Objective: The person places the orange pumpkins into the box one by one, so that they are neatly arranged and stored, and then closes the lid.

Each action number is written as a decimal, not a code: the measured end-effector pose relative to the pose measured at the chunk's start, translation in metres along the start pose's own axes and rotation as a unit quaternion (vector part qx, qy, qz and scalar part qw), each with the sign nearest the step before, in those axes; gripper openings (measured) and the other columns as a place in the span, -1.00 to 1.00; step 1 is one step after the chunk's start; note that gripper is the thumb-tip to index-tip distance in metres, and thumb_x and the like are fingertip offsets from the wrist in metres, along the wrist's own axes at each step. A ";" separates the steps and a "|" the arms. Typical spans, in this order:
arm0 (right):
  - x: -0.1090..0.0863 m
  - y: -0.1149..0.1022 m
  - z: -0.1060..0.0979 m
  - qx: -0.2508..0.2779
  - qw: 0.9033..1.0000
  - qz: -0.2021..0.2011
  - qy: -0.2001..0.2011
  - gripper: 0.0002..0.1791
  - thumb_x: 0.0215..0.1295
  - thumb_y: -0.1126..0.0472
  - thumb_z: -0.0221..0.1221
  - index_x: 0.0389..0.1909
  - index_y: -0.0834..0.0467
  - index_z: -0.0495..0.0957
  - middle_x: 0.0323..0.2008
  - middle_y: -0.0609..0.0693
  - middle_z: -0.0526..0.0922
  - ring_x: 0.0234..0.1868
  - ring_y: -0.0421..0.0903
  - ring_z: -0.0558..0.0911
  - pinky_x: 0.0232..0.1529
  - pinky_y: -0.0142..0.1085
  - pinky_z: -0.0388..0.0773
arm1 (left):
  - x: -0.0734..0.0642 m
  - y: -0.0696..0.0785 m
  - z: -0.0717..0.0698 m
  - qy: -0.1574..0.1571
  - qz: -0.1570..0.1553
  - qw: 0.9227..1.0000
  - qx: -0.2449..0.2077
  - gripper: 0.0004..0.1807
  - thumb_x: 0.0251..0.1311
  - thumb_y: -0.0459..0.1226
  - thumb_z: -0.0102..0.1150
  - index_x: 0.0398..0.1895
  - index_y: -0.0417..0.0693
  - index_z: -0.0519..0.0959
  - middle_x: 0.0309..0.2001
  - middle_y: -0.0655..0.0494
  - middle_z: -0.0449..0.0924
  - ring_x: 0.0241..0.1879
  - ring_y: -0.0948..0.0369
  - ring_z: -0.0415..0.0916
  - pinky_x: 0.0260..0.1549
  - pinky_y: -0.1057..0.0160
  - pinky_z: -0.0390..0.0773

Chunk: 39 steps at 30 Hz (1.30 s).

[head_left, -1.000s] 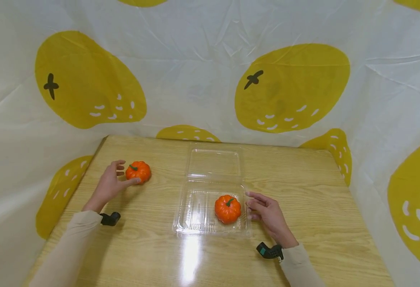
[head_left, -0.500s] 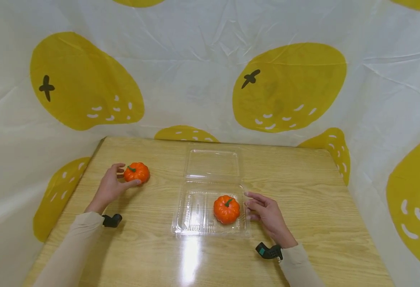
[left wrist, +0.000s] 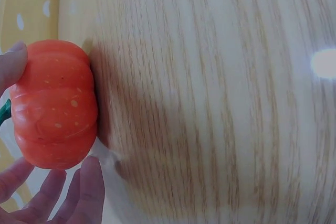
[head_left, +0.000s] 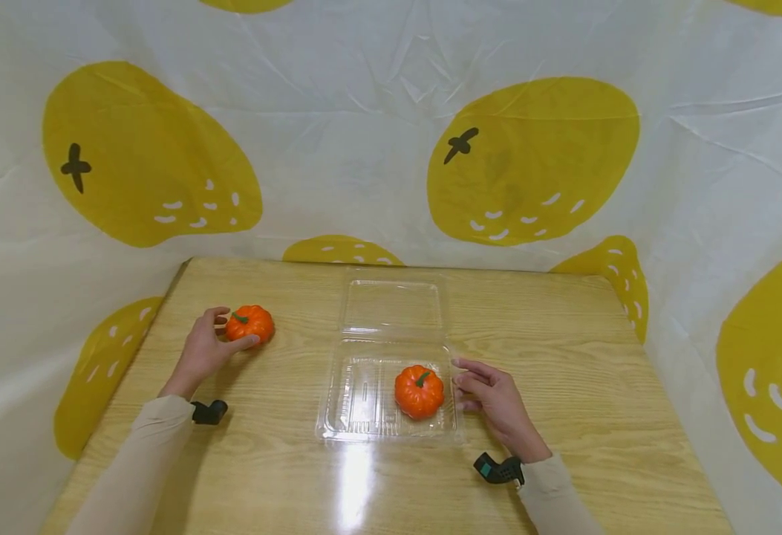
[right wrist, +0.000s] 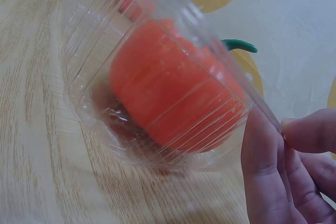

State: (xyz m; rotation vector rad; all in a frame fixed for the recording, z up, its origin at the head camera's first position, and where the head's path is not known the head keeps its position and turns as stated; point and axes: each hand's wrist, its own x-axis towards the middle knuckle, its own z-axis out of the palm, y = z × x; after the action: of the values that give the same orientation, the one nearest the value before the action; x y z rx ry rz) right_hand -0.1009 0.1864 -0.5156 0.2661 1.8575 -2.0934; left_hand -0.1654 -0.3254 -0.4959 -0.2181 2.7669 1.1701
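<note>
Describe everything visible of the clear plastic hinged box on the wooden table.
The clear plastic hinged box looks thin and shiny, with ribbed walls. It stands open on the wooden table, lid laid back on the far side. An orange, lobed pumpkin with a green stem sits in its base, toward the right; the right hand pinches its right rim.

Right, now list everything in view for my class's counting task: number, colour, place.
Wood-grain table: one, tan, lower head view
Fruit-print sheeting: count unclear, white and yellow, behind and beside table
Clear plastic clamshell container: one, colourless, open mid-table
Left pumpkin: one, orange, green stem, table's left side
Right pumpkin: one, orange, green stem, container's right part
Left camera: one, black, left wrist
Right camera: one, black, right wrist
Left sleeve: one, beige, forearm
Right sleeve: one, beige, forearm
Left hand: one, fingers around left pumpkin
Right hand: one, pinching container's right rim
</note>
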 end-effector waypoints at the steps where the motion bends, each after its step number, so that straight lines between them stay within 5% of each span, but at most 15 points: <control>1: 0.000 0.000 0.000 0.001 1.000 0.000 0.002 -0.48 0.47 0.31 0.20 0.39 0.38 0.41 -0.31 -0.12 0.77 -0.36 -0.25 0.70 -0.34 -0.35 0.77 | 0.000 0.000 0.000 0.000 0.000 1.000 0.001 0.13 0.19 0.16 0.43 0.57 -0.29 0.07 0.44 -0.46 0.21 0.40 -0.33 0.29 0.34 -0.32 0.40; 22: -0.003 -0.002 0.001 -0.007 1.000 -0.008 -0.003 -0.46 0.46 0.32 0.21 0.39 0.41 0.39 -0.28 -0.08 0.77 -0.34 -0.25 0.70 -0.31 -0.34 0.78 | -0.006 0.005 -0.003 0.015 0.029 0.999 0.008 -0.05 0.26 -0.02 0.40 0.52 -0.29 0.16 0.39 -0.45 0.30 0.32 -0.31 0.37 0.25 -0.29 0.48; 39: -0.006 -0.003 0.001 -0.001 1.000 -0.014 -0.012 -0.44 0.47 0.33 0.20 0.40 0.44 0.35 -0.30 -0.11 0.76 -0.34 -0.28 0.68 -0.32 -0.37 0.76 | -0.014 0.033 -0.006 0.024 0.061 0.998 -0.004 -0.08 0.25 -0.04 0.42 0.52 -0.27 0.19 0.40 -0.42 0.31 0.31 -0.32 0.39 0.24 -0.29 0.53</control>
State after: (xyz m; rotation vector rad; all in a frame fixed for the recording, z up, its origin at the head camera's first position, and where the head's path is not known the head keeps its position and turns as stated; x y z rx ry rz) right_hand -0.0969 0.1862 -0.5106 0.2151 1.8604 -2.1041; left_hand -0.1583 -0.3058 -0.4662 -0.0806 2.8526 1.2189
